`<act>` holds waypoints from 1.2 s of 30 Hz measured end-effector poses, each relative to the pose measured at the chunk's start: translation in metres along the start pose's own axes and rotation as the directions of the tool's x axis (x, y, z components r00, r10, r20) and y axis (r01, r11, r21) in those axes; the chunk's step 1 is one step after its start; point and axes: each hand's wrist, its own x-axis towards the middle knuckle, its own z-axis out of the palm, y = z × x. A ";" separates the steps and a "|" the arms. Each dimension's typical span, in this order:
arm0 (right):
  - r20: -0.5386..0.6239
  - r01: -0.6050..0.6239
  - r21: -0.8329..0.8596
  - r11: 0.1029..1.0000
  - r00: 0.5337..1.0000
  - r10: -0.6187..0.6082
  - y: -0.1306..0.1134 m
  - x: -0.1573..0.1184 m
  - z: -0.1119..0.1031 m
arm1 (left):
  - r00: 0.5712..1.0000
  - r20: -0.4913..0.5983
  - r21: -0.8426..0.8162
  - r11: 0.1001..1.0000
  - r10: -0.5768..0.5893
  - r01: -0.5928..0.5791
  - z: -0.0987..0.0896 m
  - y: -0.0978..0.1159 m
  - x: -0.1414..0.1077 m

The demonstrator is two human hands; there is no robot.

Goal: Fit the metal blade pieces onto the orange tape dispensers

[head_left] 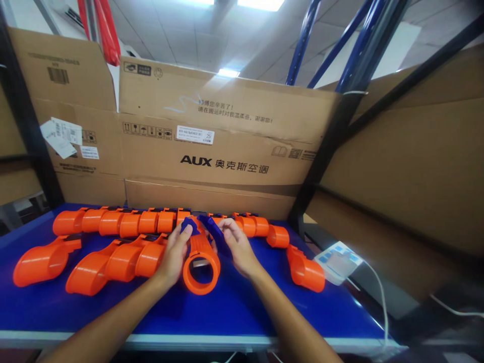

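Observation:
In the middle of the head view is an orange plastic tape dispenser (pixel 201 287) with a round ring facing me. My left hand (pixel 177 249) is closed on its upper left side, the thumb pressed on a blue piece (pixel 190 225) at its top. My right hand (pixel 238 247) pinches a flat dark blue strip (pixel 216 231) slanting beside the dispenser's upper right. Some right fingers reach behind these parts, so their contact there is hidden. Just left of my left hand lie more orange tape dispensers (pixel 123 259).
A row of orange dispensers (pixel 130 223) with dark tops runs along the back of the blue table (pixel 227 320). One orange dispenser (pixel 308 272) lies at the right, near a white-and-blue device (pixel 338 262) with a white cable. Cardboard (pixel 223 141) walls the back; a dark post (pixel 321 161) stands right.

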 end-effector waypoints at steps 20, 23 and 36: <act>-0.031 0.124 -0.306 0.944 0.990 -0.140 0.000 -0.005 -0.007 | 0.988 -0.061 0.189 0.974 0.139 -0.126 0.004 0.004 0.001; -0.030 0.126 -0.308 0.943 0.989 -0.142 0.000 -0.005 -0.007 | 0.986 -0.045 0.210 0.967 0.160 -0.147 0.005 0.006 0.000; -0.018 0.136 -0.289 0.948 0.989 -0.147 -0.001 -0.004 -0.010 | 0.976 0.002 0.249 0.945 0.218 -0.211 0.007 0.008 -0.003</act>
